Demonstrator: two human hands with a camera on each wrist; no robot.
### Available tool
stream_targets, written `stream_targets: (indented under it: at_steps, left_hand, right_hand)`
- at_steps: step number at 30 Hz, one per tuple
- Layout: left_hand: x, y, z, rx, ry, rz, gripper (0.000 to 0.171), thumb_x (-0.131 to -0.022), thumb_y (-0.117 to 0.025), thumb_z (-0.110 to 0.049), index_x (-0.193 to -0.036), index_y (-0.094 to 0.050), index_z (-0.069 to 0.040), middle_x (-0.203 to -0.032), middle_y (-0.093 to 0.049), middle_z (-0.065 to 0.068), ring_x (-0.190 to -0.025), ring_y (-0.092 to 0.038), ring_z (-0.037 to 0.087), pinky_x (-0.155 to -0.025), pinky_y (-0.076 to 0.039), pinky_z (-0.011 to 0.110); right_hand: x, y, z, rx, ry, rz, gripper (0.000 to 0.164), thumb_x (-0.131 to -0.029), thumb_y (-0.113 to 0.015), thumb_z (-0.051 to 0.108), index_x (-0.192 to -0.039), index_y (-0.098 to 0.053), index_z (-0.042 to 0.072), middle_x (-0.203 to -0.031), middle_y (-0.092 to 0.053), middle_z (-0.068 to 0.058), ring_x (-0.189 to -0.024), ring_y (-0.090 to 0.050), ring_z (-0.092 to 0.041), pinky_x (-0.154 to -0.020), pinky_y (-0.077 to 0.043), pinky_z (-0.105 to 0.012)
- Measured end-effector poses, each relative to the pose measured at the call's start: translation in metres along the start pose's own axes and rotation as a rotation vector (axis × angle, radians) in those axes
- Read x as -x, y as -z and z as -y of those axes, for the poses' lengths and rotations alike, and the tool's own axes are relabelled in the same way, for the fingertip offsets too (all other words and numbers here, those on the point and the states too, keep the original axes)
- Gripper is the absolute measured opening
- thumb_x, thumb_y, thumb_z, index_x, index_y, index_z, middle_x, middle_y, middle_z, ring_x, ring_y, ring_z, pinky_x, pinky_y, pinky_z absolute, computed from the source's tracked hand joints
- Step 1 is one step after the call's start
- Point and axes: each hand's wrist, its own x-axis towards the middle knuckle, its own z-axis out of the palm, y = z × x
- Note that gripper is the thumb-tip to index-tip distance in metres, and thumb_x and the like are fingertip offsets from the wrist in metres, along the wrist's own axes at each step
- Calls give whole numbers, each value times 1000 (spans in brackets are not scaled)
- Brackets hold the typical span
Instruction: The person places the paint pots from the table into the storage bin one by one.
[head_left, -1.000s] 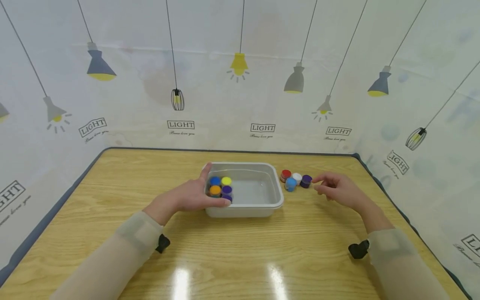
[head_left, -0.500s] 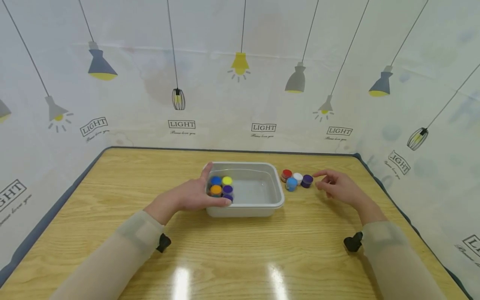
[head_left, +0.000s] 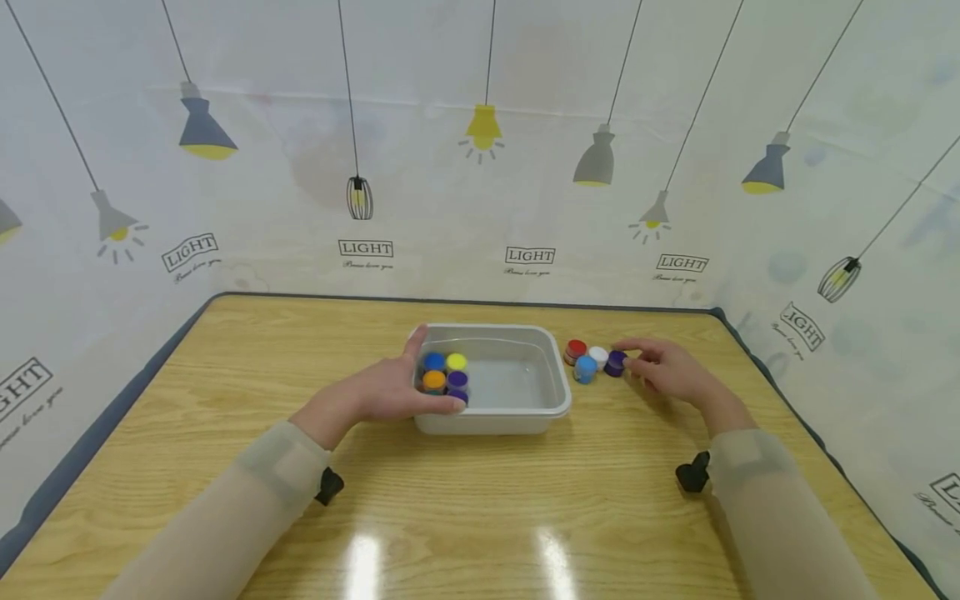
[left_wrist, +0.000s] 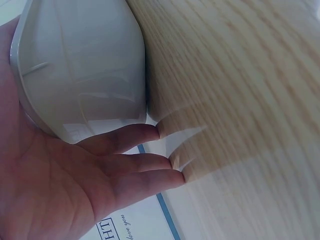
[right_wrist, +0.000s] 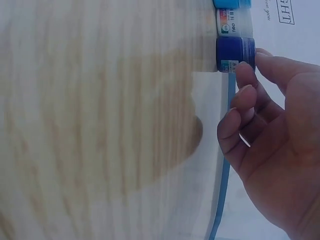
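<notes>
At the left end of a light grey plastic bin (head_left: 517,412), my left hand (head_left: 386,390) rests against the wall with its thumb along the front rim. Its other fingers (left_wrist: 135,187) lie straight beside the bin's outer wall in the left wrist view. My right hand (head_left: 671,373) is at a small purple-lidded paint jar (head_left: 616,363) right of the bin, pinching it between thumb and fingertip. Beside that jar stand a white paint jar (head_left: 597,357), a light blue one (head_left: 585,369) and a red-lidded one (head_left: 576,351).
Inside the bin's left end sit several paint jars, among them a blue (head_left: 434,362), a yellow (head_left: 456,362), an orange (head_left: 433,381) and a purple one (head_left: 457,380). Behind the wooden table (head_left: 487,508) hangs a lamp-printed cloth (head_left: 420,183).
My right hand has moved left onto the purple-lidded jar, its fingertips now at the jar's sides. The left hand stays on the bin, and the jars stand as before.
</notes>
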Motion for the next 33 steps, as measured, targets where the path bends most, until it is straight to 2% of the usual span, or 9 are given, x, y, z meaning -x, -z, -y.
stream_targets:
  at_steps: [7,14,18,23,26,33]
  left_hand:
    - [0,0,0,4,6,0,147,-83,-74,-86,-175,22,-22,-163,-49,36,-147,-55,50,-127,-39,63]
    - [-1,0,1,2,4,-5,147,-84,-74,-85,-175,21,-20,-164,-48,36,-148,-55,50,-127,-39,63]
    - [-1,0,1,2,3,-6,147,-84,-74,-85,-175,21,-21,-164,-48,36,-148,-55,50,-127,-38,63]
    - [0,0,1,6,6,-5,147,-84,-74,-85,-175,21,-22,-165,-47,36,-150,-53,50,-128,-37,64]
    - [0,0,1,4,7,-6,146,-84,-74,-85,-175,21,-22,-165,-47,36,-149,-53,50,-128,-38,64]
    - [0,1,0,0,8,0,146,-85,-74,-85,-175,22,-22,-163,-49,35,-147,-55,49,-127,-39,63]
  right_hand:
    - [1,1,-2,13,-44,-5,45,-113,-63,36,-151,-60,12,-94,-67,-13,-68,-56,-23,-60,-47,-33]
    - [5,3,-6,20,-136,-10,56,-105,-71,56,-132,-58,9,-93,-63,-8,-72,-58,-24,-65,-47,-32]
    - [6,3,-10,33,-137,-9,62,-104,-70,60,-138,-59,9,-95,-64,-9,-73,-59,-24,-66,-49,-33]
    - [8,4,-12,5,-88,6,56,-106,-72,46,-148,-60,11,-104,-67,-14,-74,-61,-25,-66,-51,-35]
    - [10,4,-11,-9,-70,10,51,-105,-75,40,-146,-63,12,-107,-68,-15,-76,-62,-25,-68,-53,-35]
    - [13,4,-12,-11,-60,7,47,-102,-80,39,-137,-67,11,-107,-68,-11,-83,-62,-24,-69,-54,-32]
